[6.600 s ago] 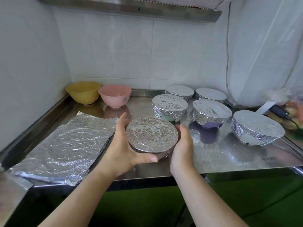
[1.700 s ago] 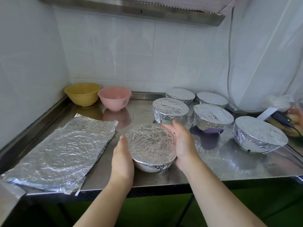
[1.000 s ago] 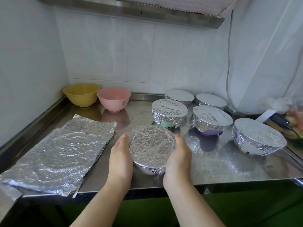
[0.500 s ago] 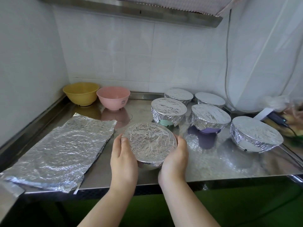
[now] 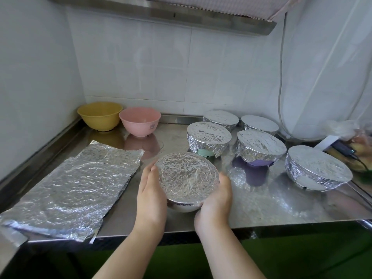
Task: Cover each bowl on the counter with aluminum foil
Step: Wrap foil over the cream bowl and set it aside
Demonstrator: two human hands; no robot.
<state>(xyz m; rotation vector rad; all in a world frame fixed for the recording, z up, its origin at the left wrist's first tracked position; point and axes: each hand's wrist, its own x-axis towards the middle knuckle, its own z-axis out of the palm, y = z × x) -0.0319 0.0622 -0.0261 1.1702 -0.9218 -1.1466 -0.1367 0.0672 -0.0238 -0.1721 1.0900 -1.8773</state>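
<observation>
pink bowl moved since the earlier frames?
No. The pink bowl sits beside the yellow bowl at the back wall, as before; only the camera shifts.

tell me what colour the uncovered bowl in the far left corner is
Yellow. The corner bowl shows clearly in the head view, beside a pink bowl, both without foil.
</observation>
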